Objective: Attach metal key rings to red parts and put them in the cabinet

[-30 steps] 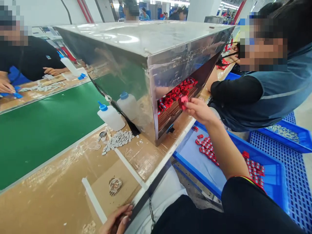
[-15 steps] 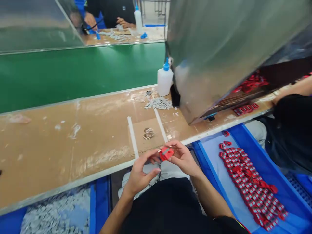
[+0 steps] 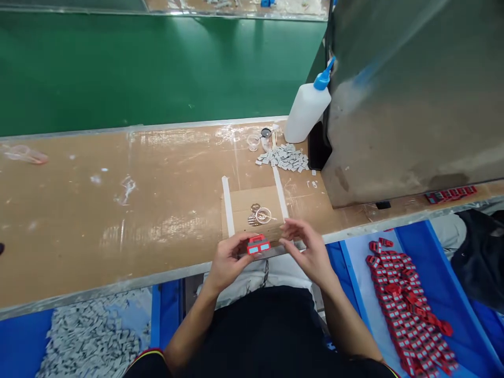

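- Red clip (image 3: pixel 259 245) sat pinched in my left hand (image 3: pixel 227 264), held up for handling.
- My right hand (image 3: pixel 311 253) hung loosely open and empty just beside it.
- Next move, I judged, needed a steady pinch.

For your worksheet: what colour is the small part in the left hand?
Mostly red part; head view.

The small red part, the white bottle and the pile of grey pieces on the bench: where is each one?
red part (image 3: pixel 259 245): head view, on its front face.
white bottle (image 3: pixel 305 113): head view, mid-body, below the blue cap.
pile of grey pieces (image 3: pixel 284 157): head view, middle of the heap.
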A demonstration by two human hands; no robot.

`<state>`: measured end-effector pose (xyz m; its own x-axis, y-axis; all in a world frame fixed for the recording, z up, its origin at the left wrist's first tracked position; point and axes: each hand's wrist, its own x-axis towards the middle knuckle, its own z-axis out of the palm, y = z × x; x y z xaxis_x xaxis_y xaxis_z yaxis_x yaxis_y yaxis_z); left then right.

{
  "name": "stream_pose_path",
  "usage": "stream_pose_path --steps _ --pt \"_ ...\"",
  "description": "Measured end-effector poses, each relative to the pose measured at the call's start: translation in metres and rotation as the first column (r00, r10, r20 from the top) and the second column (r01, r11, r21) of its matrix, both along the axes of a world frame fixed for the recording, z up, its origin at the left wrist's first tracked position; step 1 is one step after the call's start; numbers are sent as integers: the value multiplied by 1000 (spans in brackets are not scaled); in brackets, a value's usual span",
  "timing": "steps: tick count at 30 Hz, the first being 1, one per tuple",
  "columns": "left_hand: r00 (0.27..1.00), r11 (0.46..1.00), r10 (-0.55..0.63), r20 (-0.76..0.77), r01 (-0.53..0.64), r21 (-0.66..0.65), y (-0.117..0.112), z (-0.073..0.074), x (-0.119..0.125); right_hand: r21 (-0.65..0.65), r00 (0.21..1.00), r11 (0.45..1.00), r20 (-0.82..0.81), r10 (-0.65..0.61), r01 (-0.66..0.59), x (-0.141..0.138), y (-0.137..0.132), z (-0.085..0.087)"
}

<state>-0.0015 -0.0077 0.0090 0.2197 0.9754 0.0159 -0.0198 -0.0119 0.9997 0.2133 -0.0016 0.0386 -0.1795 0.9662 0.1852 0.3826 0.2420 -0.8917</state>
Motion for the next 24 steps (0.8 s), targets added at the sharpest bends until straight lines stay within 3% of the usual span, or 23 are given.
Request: stream_pose_path --steps 3,12,20,24 --pt "1000 1000 -26 -16 25 -7 2 -1 -1 -33 995 995 -20 -95 94 -2 13 -11" --pt "996 999 -42 -77 43 16 3 1 -1 158 999 988 38 -1 -5 -23 36 -5" --pt "994 999 -40 -97 40 -1 3 5 -1 95 994 991 66 90 -96 -25 57 -2" --pt "999 998 -38 -33 36 -49 5 6 0 60 999 997 9 39 -40 -23 57 -5"
